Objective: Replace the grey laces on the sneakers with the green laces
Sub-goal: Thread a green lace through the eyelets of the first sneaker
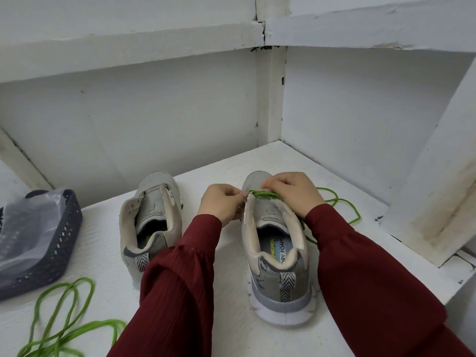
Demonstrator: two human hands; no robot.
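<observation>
White painted walls (154, 112) meet in a corner at the far side, and below them runs a white, rough-painted surface (103, 222) that holds everything. Two dark red sleeves (180, 292) reach in from the near edge. Two grey sneakers stand heels-near: the left sneaker (152, 202) has bare eyelets, and the right sneaker (278, 274) sits under both hands. At the far left a dark grey basket (64, 240) holds a clear plastic bag (23, 228). A loose green lace (103, 324) lies coiled near left. Another green lace (262, 194) crosses the right sneaker's front eyelets and trails off to its right. The left hand (221, 202) pinches at the left eyelet edge; the right hand (293, 191), fingers curled, grips that lace on the shoe's far right side.
</observation>
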